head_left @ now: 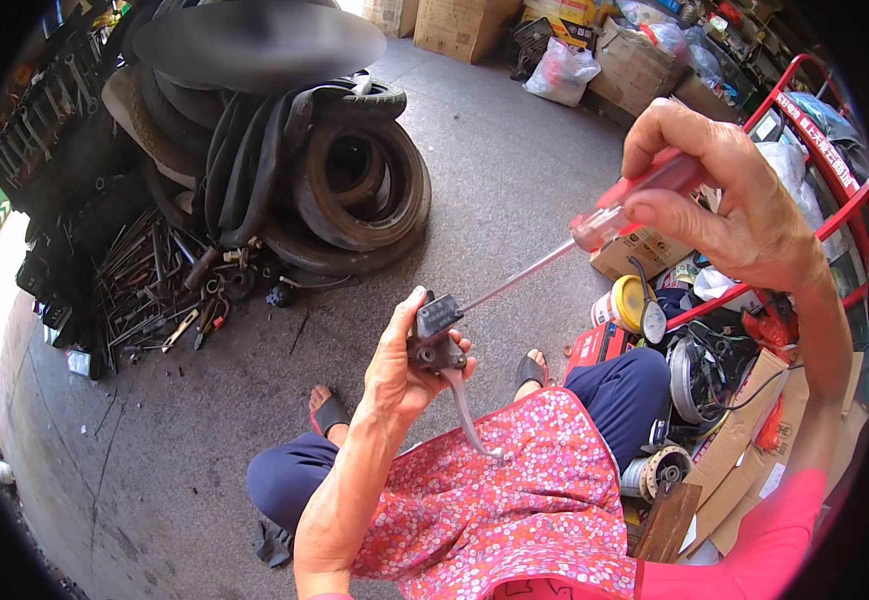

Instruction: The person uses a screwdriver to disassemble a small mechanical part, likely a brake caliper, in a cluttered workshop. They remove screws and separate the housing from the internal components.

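Nearest, the red-and-pink floral cloth apron lies across the lap toward 6 o'clock. Over its upper part hangs the curved silver metal lever, joined to the dark blocky lever assembly just below the middle of the view. The left hand, on the 7 o'clock side, is wrapped around that assembly and holds it up, clear of the floor.

From the assembly, the long screwdriver with a steel shaft and translucent red handle slants toward 2 o'clock, where the right hand grips its handle between thumb and bent fingers. The tip reaches the edge of the dark rectangular box on top; whether it sits in a screw is too small to tell.

As for progress, the box and the lever are both attached, and no part looks detached, so the work seems to be at an early point or a late adjustment; one view cannot settle which. Farther off, loose metal tools lie at 9 o'clock, and stacked black rubber tyres at 11 o'clock.
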### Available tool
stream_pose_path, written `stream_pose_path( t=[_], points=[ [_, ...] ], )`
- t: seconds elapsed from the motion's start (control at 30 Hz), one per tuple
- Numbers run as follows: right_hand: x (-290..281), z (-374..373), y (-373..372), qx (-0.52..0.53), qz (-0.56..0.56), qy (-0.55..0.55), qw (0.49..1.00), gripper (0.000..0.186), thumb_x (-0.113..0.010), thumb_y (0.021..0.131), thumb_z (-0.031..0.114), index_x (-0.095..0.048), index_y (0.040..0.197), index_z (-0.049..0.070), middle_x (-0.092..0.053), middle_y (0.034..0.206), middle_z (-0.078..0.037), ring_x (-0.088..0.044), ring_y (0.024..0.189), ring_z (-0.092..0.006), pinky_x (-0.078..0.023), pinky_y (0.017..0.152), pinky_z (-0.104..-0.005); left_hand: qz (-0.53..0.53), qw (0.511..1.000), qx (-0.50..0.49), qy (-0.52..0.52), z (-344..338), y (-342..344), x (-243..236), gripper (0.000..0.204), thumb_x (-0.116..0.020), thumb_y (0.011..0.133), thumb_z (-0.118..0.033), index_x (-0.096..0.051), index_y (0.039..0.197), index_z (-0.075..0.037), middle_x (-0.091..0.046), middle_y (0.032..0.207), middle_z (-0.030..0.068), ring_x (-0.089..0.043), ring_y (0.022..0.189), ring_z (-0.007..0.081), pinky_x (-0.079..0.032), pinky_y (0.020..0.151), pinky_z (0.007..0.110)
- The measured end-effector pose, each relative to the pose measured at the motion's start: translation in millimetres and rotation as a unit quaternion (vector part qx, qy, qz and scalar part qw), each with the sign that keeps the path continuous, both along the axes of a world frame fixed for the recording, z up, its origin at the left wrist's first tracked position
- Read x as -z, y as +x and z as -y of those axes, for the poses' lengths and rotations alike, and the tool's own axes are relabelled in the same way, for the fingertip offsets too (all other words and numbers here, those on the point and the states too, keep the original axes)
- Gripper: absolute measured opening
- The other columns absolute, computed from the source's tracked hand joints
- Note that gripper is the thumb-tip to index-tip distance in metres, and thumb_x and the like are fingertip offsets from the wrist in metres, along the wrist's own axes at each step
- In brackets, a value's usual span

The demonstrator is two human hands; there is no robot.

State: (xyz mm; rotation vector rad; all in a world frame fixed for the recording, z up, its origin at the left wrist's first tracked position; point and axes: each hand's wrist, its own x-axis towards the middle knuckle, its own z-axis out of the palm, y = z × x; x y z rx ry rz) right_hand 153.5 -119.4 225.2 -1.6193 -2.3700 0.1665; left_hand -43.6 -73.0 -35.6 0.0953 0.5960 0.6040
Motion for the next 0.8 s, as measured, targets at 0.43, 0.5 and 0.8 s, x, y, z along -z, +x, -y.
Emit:
stream_pose_path(
  t=[0.43, 0.5, 0.8],
  points=[
    [-6.5, 2.3, -15.9, 0.144, 0.048, -0.041, 0.988, 0.029, -0.066, 0.087, 0.024, -0.054, 0.096, 0.0, -0.055, 0.081, -0.006, -0.055, 0.072, -0.0113, -0.043, 0.065, -0.0258, 0.004, 1.0, 0.018, -0.005, 2.7, 2.5, 3.1, 0.049, -0.064, 0.082, -0.051, -0.064, 0.084, -0.002, -0.063, 0.075, 0.0122, -0.062, 0.075, 0.0276, -0.053, 0.069, 0.047],
    [1.7, 0.6, -5.3, 0.059, -0.017, -0.01, 0.998, 0.026, -0.067, 0.085, 0.02, -0.053, 0.093, 0.0, -0.054, 0.082, -0.006, -0.054, 0.073, -0.0117, -0.043, 0.066, -0.0254, 0.008, 1.0, 0.022, -0.002, 1.8, 3.5, 3.7, 0.049, -0.064, 0.082, -0.051, -0.064, 0.084, -0.002, -0.063, 0.075, 0.0122, -0.063, 0.075, 0.0277, -0.053, 0.068, 0.047],
    [-15.6, -2.5, 9.0, -0.094, -0.015, -0.002, 0.995, 0.025, -0.07, 0.079, 0.013, -0.053, 0.095, 0.003, -0.05, 0.098, -0.008, -0.052, 0.087, -0.0141, -0.044, 0.078, -0.0266, 0.04, 0.998, 0.043, -0.003, -2.0, 6.2, -3.8, 0.048, -0.063, 0.083, -0.05, -0.064, 0.085, -0.003, -0.063, 0.075, 0.0123, -0.063, 0.074, 0.0279, -0.053, 0.068, 0.048]
  ],
)
